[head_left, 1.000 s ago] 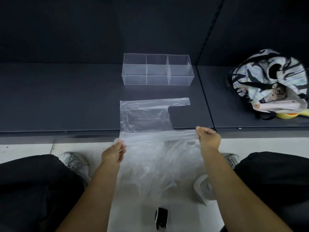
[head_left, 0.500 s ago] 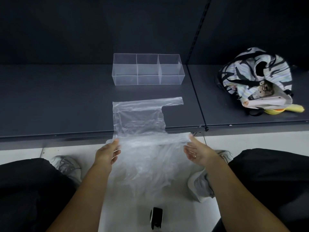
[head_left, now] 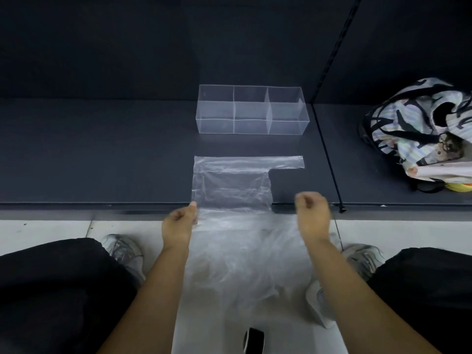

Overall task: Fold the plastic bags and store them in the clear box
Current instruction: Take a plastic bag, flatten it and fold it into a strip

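Pinched the left edge of the thin, see-through plastic carrier bag in the left grip, right at the front lip of the dark grey shelf. Held the right grip curled tight, level with the left one, at the bag's right side. Too blurred there; could not tell whether any film lay inside those fingers. Judged the hold from both sides a way to spread so limp a sheet wide and flat for folding, since one-sided handling would likely bunch it.

Had the bag half on, half off. Beyond the grips, smooth and flat on the shelf, faintly creased across, one narrow handle strip reaching rightward. Between and below the grips, rumpled and cloudy, hanging down over the pale floor. Not yet folded small, by the look of it.

Had the long, rigid clear box of three compartments standing farther beyond, well apart from both grips, seemingly with nothing inside.
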